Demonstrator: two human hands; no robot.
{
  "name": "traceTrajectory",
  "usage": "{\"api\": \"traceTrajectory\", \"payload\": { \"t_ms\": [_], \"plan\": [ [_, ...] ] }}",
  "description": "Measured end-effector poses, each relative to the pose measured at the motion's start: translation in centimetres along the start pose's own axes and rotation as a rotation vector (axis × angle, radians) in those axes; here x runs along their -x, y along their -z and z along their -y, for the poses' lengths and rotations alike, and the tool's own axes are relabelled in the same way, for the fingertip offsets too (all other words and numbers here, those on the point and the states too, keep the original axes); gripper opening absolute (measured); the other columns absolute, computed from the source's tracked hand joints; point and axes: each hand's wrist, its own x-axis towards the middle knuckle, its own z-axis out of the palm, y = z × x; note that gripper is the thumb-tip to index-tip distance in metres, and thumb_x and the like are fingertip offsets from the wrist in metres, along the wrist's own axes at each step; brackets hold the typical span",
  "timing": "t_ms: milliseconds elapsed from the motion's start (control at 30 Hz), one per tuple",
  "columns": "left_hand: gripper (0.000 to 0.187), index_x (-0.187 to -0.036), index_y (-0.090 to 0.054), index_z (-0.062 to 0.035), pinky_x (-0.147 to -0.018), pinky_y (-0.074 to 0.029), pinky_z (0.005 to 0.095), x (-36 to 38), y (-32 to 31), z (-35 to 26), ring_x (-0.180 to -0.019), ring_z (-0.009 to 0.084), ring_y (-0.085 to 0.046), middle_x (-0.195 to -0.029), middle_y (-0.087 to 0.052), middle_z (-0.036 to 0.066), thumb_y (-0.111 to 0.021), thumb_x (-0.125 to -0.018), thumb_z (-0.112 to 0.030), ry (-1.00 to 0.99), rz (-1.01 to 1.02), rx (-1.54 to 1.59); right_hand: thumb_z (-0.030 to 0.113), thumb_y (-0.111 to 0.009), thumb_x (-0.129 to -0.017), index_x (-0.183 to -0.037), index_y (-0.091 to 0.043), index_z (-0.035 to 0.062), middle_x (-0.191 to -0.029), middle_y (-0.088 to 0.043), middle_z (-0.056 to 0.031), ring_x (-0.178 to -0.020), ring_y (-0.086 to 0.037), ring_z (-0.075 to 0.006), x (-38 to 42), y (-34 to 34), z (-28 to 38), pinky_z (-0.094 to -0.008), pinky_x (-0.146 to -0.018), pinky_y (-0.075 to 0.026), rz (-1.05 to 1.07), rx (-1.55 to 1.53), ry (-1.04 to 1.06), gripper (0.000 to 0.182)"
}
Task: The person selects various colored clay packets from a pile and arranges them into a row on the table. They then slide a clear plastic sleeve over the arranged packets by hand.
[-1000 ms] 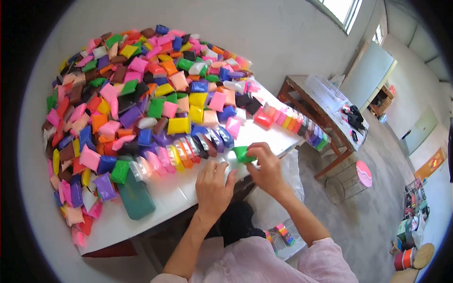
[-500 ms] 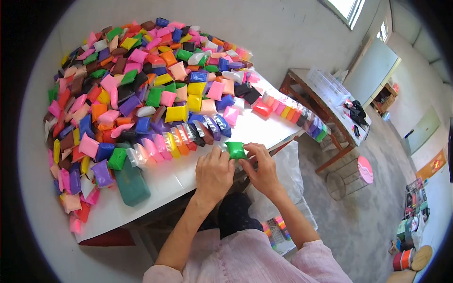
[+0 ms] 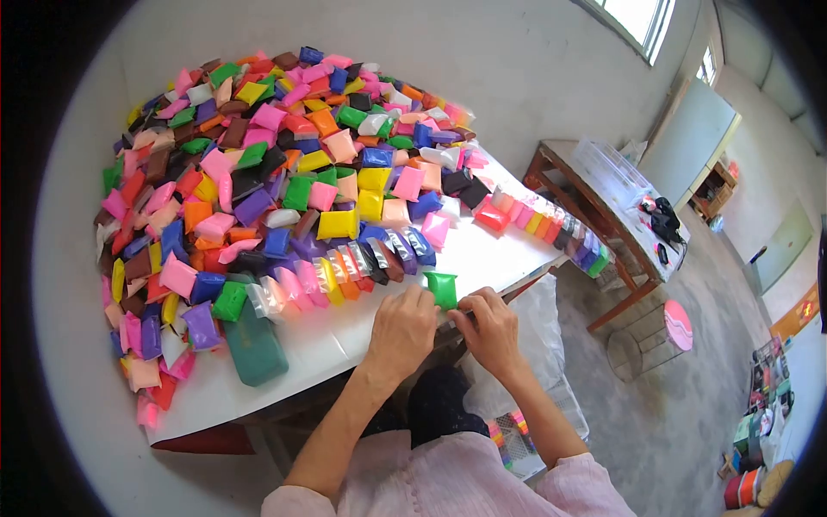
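Note:
A shiny green packet [image 3: 442, 290] is at the table's front edge, between my two hands. My left hand [image 3: 405, 326] is closed with its fingertips at the packet's left edge. From the right, my right hand [image 3: 491, 323] pinches the packet's lower right corner. Just beyond lies a curved row of overlapping packets [image 3: 332, 277], running from clear and pink through yellow and orange to black and blue. A large heap of coloured packets [image 3: 250, 164] covers the left and back of the white table [image 3: 319, 338].
A dark green block [image 3: 256, 349] lies at the table's front left. Another row of packets [image 3: 551, 228] runs along the right edge. Beyond stand a wooden table with clear bins [image 3: 612, 168] and a pink-topped stool [image 3: 677, 326]. A basket [image 3: 521, 444] sits below.
The view has shifted slightly, so the table and heap appear lower and further right. The green packet is now turned more upright between my hands.

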Motion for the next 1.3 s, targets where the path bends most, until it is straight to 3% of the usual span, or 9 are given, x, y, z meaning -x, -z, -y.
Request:
{"api": "traceTrajectory", "payload": {
  "t_ms": [267,467,667,700,833,933,1067,1133,1300],
  "plan": [
    [0.004,-0.081,-0.053,-0.0065,-0.069,-0.043,0.0361,0.3,-0.1,1.2,-0.074,0.0235,-0.056,-0.077,-0.051,0.009,-0.057,-0.079,-0.007,-0.298,0.044,-0.232,0.011,-0.069,-0.081,-0.084,-0.055,0.0055,-0.078,-0.051,-0.0081,-0.072,-0.057,-0.0247,-0.1,0.1,-0.4,-0.0346,-0.059,-0.047,0.006,0.215,0.194,0.015],
    [0.005,-0.081,-0.052,-0.0040,-0.070,-0.043,0.0374,0.5,-0.1,1.1,-0.073,0.0282,-0.055,-0.077,-0.050,0.011,-0.057,-0.079,-0.004,-0.278,0.014,-0.175,0.011,-0.068,-0.081,-0.084,-0.055,0.0057,-0.078,-0.052,-0.0095,-0.070,-0.058,-0.0255,0.6,0.0,-0.2,-0.0343,-0.059,-0.047,-0.016,0.212,0.194,0.015],
    [0.010,-0.088,-0.055,-0.0012,-0.069,-0.042,0.0381,1.0,0.7,0.8,-0.075,0.0273,-0.054,-0.080,-0.051,0.011,-0.058,-0.079,-0.005,-0.303,-0.254,-0.121,0.011,-0.062,-0.092,-0.098,-0.062,0.0004,-0.082,-0.060,-0.0008,-0.064,-0.052,-0.0097,-0.1,2.3,0.1,-0.0238,-0.056,-0.042,0.128,-0.695,-0.344,0.012],
    [0.012,-0.089,-0.055,-0.0005,-0.069,-0.043,0.0386,1.0,0.6,0.7,-0.077,0.0277,-0.054,-0.082,-0.052,0.012,-0.058,-0.078,-0.004,-0.306,-0.266,-0.115,0.012,-0.061,-0.094,-0.111,-0.063,0.0007,-0.087,-0.059,0.0022,-0.064,-0.047,-0.0047,-0.6,2.4,-0.4,-0.0189,-0.055,-0.037,0.194,-0.896,-0.508,0.021],
    [0.018,-0.096,-0.057,0.0016,-0.072,-0.044,0.0401,1.0,0.3,0.2,-0.081,0.0295,-0.057,-0.087,-0.056,0.014,-0.061,-0.079,-0.005,-0.301,-0.276,-0.075,0.008,-0.065,-0.087,-0.127,-0.055,-0.0036,-0.093,-0.061,-0.0034,-0.063,-0.043,-0.0041,-3.0,3.6,-0.4,-0.0178,-0.050,-0.031,0.422,-1.513,-0.621,0.043],
    [0.016,-0.098,-0.058,0.0017,-0.073,-0.045,0.0413,0.5,0.3,0.0,-0.083,0.0314,-0.057,-0.089,-0.057,0.015,-0.062,-0.085,-0.007,-0.213,-0.257,0.005,0.010,-0.065,-0.087,-0.124,-0.058,-0.0038,-0.088,-0.061,-0.0022,-0.063,-0.044,-0.0036,-3.3,3.0,-1.1,-0.0175,-0.050,-0.031,0.454,-1.541,-0.625,0.040],
    [0.015,-0.098,-0.058,0.0002,-0.073,-0.044,0.0433,0.3,1.0,-0.2,-0.083,0.0345,-0.057,-0.090,-0.057,0.016,-0.062,-0.090,-0.012,-0.007,-0.286,0.145,0.010,-0.067,-0.080,-0.122,-0.062,0.0015,-0.083,-0.064,-0.0002,-0.064,-0.048,-0.0036,-5.3,1.7,-3.8,-0.0195,-0.054,-0.035,0.364,-1.175,-0.632,0.043],
    [0.012,-0.095,-0.059,0.0004,-0.073,-0.044,0.0434,0.8,0.5,0.4,-0.081,0.0359,-0.056,-0.088,-0.057,0.016,-0.063,-0.089,-0.009,0.036,-0.253,0.157,0.007,-0.065,-0.080,-0.130,-0.057,0.0006,-0.097,-0.066,-0.0028,-0.065,-0.047,-0.0034,-7.6,1.7,-3.9,-0.0186,-0.055,-0.037,0.356,-0.955,-0.591,0.050],
    [0.007,-0.090,-0.058,0.0002,-0.072,-0.044,0.0438,0.9,0.2,0.8,-0.080,0.0372,-0.055,-0.086,-0.057,0.017,-0.061,-0.088,-0.006,0.069,-0.176,0.167,0.007,-0.065,-0.080,-0.132,-0.057,0.0027,-0.093,-0.064,-0.0007,-0.074,-0.056,-0.0076,-9.7,-2.4,-6.8,-0.0236,-0.067,-0.047,0.396,-0.829,-0.424,0.053]
  ]
}}
